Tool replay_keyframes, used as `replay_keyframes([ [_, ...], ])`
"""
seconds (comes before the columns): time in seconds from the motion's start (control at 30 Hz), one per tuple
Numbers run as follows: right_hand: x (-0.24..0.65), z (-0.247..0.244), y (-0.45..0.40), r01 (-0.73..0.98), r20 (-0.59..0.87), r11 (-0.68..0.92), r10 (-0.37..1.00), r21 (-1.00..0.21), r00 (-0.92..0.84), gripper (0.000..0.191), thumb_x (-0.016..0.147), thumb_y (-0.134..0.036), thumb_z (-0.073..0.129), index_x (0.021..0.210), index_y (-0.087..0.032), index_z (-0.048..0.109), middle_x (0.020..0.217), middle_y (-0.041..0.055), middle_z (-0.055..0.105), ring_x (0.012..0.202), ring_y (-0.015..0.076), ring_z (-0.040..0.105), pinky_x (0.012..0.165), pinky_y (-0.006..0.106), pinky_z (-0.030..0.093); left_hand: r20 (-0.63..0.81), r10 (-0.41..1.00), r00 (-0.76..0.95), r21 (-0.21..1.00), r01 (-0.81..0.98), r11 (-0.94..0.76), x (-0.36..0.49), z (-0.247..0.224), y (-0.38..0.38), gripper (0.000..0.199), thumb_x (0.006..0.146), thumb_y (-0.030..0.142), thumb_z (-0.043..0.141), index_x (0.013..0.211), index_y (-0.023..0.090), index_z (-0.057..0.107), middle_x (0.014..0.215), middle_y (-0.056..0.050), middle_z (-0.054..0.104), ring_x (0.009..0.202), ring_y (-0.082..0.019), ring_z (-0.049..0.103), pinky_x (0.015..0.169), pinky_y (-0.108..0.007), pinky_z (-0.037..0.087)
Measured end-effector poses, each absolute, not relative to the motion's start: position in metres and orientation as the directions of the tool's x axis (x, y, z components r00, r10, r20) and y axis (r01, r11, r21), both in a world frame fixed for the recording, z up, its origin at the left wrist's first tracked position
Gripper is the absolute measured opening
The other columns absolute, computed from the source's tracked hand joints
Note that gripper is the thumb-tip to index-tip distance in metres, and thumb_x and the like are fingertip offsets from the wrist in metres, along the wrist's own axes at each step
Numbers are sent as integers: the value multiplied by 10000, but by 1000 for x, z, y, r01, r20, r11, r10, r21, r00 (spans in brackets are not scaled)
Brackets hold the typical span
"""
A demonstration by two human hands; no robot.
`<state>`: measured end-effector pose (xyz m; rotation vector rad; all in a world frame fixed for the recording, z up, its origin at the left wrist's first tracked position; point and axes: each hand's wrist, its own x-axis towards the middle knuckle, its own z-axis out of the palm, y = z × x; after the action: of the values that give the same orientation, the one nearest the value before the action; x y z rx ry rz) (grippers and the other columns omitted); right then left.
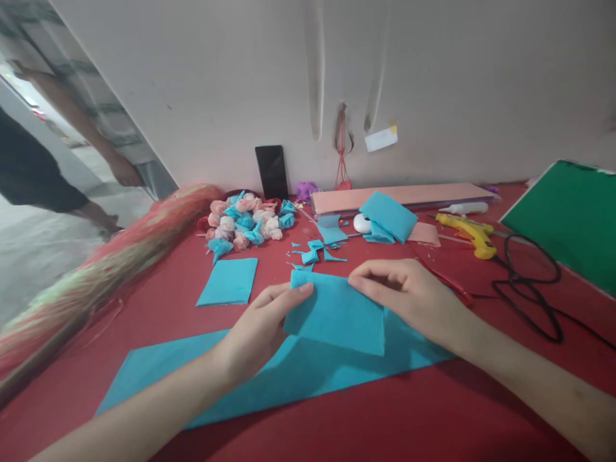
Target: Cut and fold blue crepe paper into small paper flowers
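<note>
Between my two hands is a folded blue crepe paper piece (339, 314), held up and slightly tilted. My left hand (262, 324) grips its left edge, thumb on top and fingers behind. At the top edge, my right hand (409, 289) pinches the paper between thumb and fingertips. Below lies a long blue crepe paper strip (212, 398), partly covered by my hands and forearms. A smaller folded blue rectangle (228, 282) rests to the left of my left hand. Blue paper scraps (312, 251) are scattered just beyond the held piece.
Paper flowers (245, 221) are heaped at the back left, near a black phone (272, 172) leaning on the wall. A yellow glue gun (469, 232) with a black cord and a green board (570, 221) are at right. Someone's arm (81, 122) shows at far left.
</note>
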<state>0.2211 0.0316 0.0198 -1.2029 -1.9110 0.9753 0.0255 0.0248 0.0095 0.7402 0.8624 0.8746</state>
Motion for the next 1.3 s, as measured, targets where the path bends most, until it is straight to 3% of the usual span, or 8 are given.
replay_keyframes([
  [0.1, 224, 21, 31, 433, 137, 275, 936, -858, -324, 268, 880, -413, 498, 785, -210, 644, 680, -26, 589, 597, 92, 493, 511, 194, 365, -273, 913, 302, 903, -248, 352, 22, 6, 27, 341, 665, 360, 739, 474, 155, 545, 450, 54, 486, 459, -62, 431, 482, -171, 385],
  [0.3, 224, 25, 28, 469, 137, 266, 947, -842, -291, 290, 866, -442, 506, 788, -204, 653, 688, 1, 583, 608, 114, 488, 524, 214, 369, -157, 912, 379, 987, 40, 154, 14, 6, 36, 349, 801, 390, 601, 547, 152, 575, 467, 0, 586, 442, -106, 529, 468, -211, 404],
  [0.5, 220, 20, 27, 301, -54, 106, 875, -948, -481, 224, 847, -397, 545, 840, -180, 603, 630, -17, 511, 558, 91, 424, 484, 204, 302, -258, 841, 475, 965, 166, 203, 8, 10, 41, 312, 759, 364, 646, 539, 148, 596, 440, 10, 553, 371, -95, 486, 383, -204, 380],
  [0.77, 209, 13, 21, 258, -120, 18, 852, -966, -509, 185, 816, -360, 582, 805, -177, 568, 601, -40, 475, 540, 73, 372, 473, 191, 268, -232, 817, 527, 973, 111, 205, 4, 16, 40, 218, 733, 327, 676, 621, 141, 668, 606, -22, 648, 547, -128, 554, 518, -221, 416],
  [0.93, 208, 19, 16, 227, -4, 73, 948, -971, -319, 206, 836, -382, 551, 769, -188, 538, 574, -45, 433, 507, 71, 372, 443, 181, 283, -161, 865, 476, 917, -253, 310, 11, 14, 36, 358, 703, 530, 636, 739, 178, 692, 660, -19, 659, 642, -179, 598, 632, -286, 479],
  [1.07, 207, 22, 16, 168, 17, 59, 971, -984, -240, 202, 830, -396, 554, 805, -197, 533, 574, -49, 427, 492, 67, 374, 426, 167, 295, -123, 887, 446, 991, 3, 136, 14, 12, 30, 231, 727, 359, 682, 583, 178, 665, 540, 11, 599, 481, -106, 478, 503, -232, 391],
  [1.2, 208, 20, 19, 145, -49, 1, 939, -989, -341, 212, 797, -391, 594, 876, -202, 537, 652, -32, 478, 532, 78, 417, 445, 171, 348, -54, 939, 341, 988, 154, 1, 16, 11, 24, 333, 759, 288, 655, 448, 180, 607, 361, 55, 369, 366, -59, 230, 400, -236, 245],
  [1.3, 211, 20, 20, 166, -77, -8, 906, -986, -416, 172, 777, -340, 618, 817, -185, 556, 657, -29, 508, 539, 77, 440, 462, 170, 382, -34, 953, 302, 999, 47, 21, 15, 10, 23, 302, 750, 338, 661, 496, 185, 605, 431, 44, 455, 419, -76, 364, 440, -219, 328],
])
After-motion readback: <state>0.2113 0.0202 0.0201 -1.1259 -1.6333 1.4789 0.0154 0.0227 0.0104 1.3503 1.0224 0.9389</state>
